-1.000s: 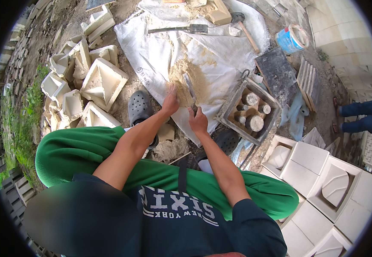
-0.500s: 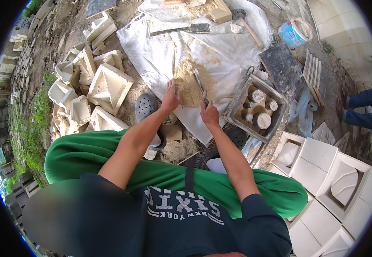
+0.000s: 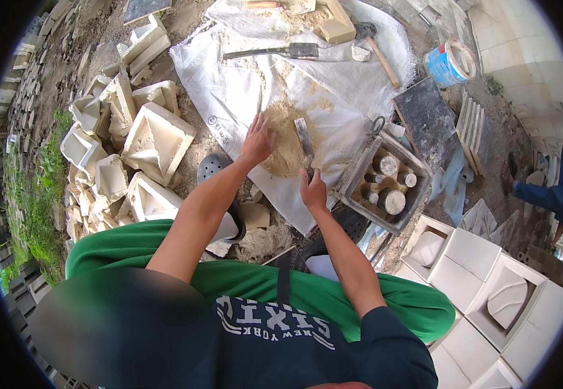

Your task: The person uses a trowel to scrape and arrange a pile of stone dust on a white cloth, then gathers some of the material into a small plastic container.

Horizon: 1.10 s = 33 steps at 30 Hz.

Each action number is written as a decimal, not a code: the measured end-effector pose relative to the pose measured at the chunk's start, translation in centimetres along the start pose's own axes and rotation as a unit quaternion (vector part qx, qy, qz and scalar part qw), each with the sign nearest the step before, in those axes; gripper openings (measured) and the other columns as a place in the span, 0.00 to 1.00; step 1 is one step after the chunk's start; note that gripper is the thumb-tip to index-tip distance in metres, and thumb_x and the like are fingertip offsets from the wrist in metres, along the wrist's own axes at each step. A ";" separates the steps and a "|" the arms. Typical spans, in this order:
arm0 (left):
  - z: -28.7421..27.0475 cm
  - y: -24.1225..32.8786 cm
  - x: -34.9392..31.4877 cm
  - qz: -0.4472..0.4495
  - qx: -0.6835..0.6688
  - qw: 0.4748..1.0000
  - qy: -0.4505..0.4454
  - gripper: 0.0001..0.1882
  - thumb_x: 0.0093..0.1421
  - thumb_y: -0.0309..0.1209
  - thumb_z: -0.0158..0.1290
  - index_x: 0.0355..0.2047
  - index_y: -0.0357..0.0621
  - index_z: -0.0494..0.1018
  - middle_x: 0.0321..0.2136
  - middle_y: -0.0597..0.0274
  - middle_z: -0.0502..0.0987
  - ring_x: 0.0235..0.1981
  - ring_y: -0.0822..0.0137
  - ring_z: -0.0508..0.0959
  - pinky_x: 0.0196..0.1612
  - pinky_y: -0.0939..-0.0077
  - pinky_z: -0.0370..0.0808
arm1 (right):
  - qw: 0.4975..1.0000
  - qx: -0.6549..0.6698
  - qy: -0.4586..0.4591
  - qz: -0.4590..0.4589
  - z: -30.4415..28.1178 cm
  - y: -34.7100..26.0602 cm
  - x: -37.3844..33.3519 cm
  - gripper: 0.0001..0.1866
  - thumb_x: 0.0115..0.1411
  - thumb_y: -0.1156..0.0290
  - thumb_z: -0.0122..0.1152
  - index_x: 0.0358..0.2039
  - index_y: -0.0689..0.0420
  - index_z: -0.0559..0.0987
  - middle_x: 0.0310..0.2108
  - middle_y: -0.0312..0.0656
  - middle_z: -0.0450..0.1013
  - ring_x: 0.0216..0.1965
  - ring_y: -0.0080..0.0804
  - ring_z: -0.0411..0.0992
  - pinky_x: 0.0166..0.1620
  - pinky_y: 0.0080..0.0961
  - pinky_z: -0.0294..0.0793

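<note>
A mound of tan sand lies on a white woven sheet in front of me. My left hand rests at the mound's left edge, fingers stretched out and holding nothing. In my right hand is the handle of a trowel; its narrow flat blade points away from me over the sand. To the right of that hand stands a grey rectangular box mould with several pale-topped cylinders upright inside it.
Broken cream block pieces are heaped on the left. Beyond the sand lie a dark long-handled tool and a wooden handle. A blue-and-white bucket stands far right, pale moulded blocks near right. Another person's legs show at the right edge.
The trowel blade has turned, showing more of its flat face. My left hand has shifted slightly, its fingers still stretched out. The whole view has moved a little.
</note>
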<state>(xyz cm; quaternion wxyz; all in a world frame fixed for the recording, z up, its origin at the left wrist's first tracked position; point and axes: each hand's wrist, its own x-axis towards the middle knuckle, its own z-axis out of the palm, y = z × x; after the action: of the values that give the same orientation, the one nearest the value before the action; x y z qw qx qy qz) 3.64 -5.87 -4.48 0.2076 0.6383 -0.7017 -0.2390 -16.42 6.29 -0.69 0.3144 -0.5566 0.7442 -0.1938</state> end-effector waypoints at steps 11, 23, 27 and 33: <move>-0.9 1.1 4.8 0.022 -0.002 1.000 -0.009 0.29 0.60 0.34 0.50 0.60 0.37 0.60 0.65 0.39 0.51 0.67 0.46 0.50 0.66 0.61 0.54 | 0.974 0.046 0.149 0.167 -0.3 2.6 7.5 0.29 0.65 0.47 0.43 0.36 0.66 0.71 0.25 0.61 0.73 0.33 0.62 0.73 0.36 0.48 0.71; 0.9 2.3 9.6 0.124 0.125 0.983 -0.051 0.30 0.65 0.43 0.41 0.61 0.35 0.58 0.66 0.46 0.49 0.69 0.51 0.46 0.69 0.63 0.47 | 0.987 0.030 0.103 0.120 -2.6 -1.1 9.2 0.29 0.65 0.45 0.41 0.35 0.63 0.74 0.28 0.63 0.74 0.35 0.65 0.72 0.38 0.51 0.70; 1.2 3.1 8.1 0.180 0.065 0.973 -0.132 0.29 0.66 0.43 0.40 0.59 0.34 0.61 0.64 0.49 0.57 0.67 0.55 0.52 0.68 0.66 0.51 | 0.975 0.051 0.072 0.203 -2.0 0.4 11.9 0.31 0.65 0.44 0.39 0.36 0.63 0.76 0.29 0.63 0.74 0.36 0.64 0.72 0.40 0.52 0.70; -1.4 2.1 3.5 0.207 -0.019 0.976 -0.068 0.25 0.64 0.37 0.45 0.58 0.36 0.63 0.62 0.49 0.62 0.65 0.53 0.57 0.67 0.65 0.54 | 0.995 -0.084 -0.049 -0.003 -3.4 0.9 9.8 0.31 0.65 0.42 0.39 0.34 0.62 0.76 0.27 0.60 0.75 0.33 0.62 0.72 0.37 0.51 0.70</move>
<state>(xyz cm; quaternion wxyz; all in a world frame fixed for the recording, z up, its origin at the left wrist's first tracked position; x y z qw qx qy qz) 2.45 -9.27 -2.14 0.2162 0.4577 -0.8263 -0.2470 -21.16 -2.98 -1.32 0.3025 -0.5923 0.7394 -0.1043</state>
